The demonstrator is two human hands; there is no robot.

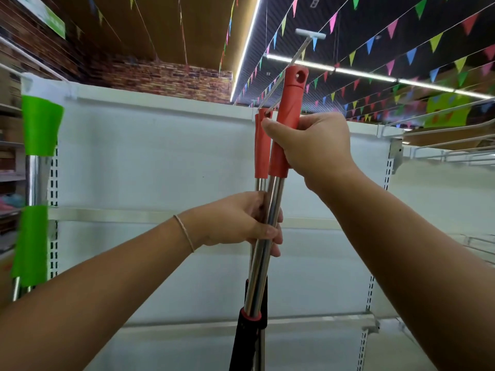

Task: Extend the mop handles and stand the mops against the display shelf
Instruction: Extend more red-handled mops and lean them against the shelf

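Note:
Two mop handles stand upright in front of me, each a shiny steel tube with a red plastic end grip. My right hand (318,145) grips the nearer, taller red grip (290,103). The second red grip (262,145) sits just behind and left of it. My left hand (249,223) holds the steel tubes (261,266) lower down, fingers wrapped round them. A black sleeve with a red collar (247,333) encloses the nearer tube near the bottom edge. The mop heads are out of view. Behind stands the white display shelf (160,162).
At the left, mop handles with green grips (40,127) lean against the shelf upright. A wire shelf (439,135) juts out at the upper right. A white hook (308,36) sticks out from the top rail. Bunting hangs from the ceiling.

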